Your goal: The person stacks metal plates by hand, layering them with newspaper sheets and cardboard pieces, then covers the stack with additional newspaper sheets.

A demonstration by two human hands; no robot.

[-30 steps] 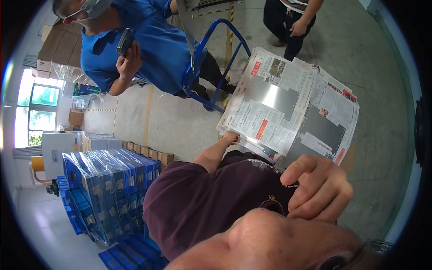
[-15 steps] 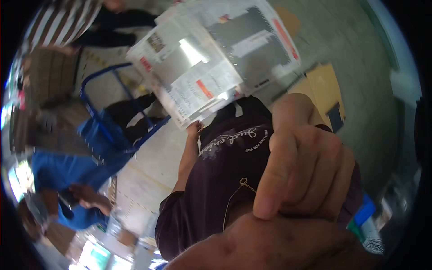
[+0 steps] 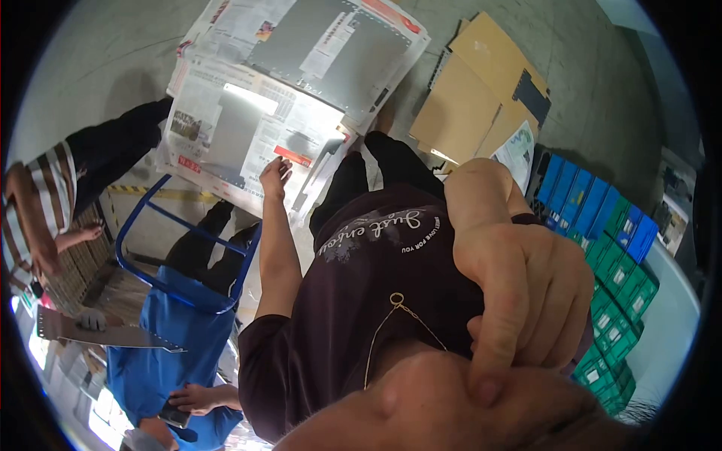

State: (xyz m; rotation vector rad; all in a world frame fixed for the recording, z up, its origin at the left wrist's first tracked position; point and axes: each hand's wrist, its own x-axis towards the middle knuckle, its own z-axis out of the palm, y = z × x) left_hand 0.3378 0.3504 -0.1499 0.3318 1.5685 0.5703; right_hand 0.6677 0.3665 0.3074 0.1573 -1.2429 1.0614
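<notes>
Head view. The left hand (image 3: 277, 177) is loosely uncurled, with no object in its grasp; it overlies the newspaper sheets (image 3: 282, 128) of the stack, contact being impossible to tell. Half a second earlier it was at the stack's near corner; it now reaches in over the top sheet. The right hand (image 3: 530, 293) is folded narrow, index finger against the wearer's face; whether the palm encloses anything cannot be told. Two gray plates (image 3: 233, 139) lie on the sheets, side by side.

Right of the stack, flat cardboard (image 3: 459, 105) lies on the floor, now in fuller view than before, with a printed sheet (image 3: 517, 154) at its near edge. Farther right, blue crates (image 3: 575, 188) and green crates (image 3: 620, 289), barely visible earlier, now show clearly; their contents cannot be made out.

Left of the stack, a blue tubular frame (image 3: 245, 263) adjoins its near side. Beyond the frame, a co-worker in blue (image 3: 169, 338) holds, as one second earlier, a metal plate (image 3: 113, 333) and a phone (image 3: 174, 413). A person in stripes (image 3: 56, 180) stands left of the stack.
</notes>
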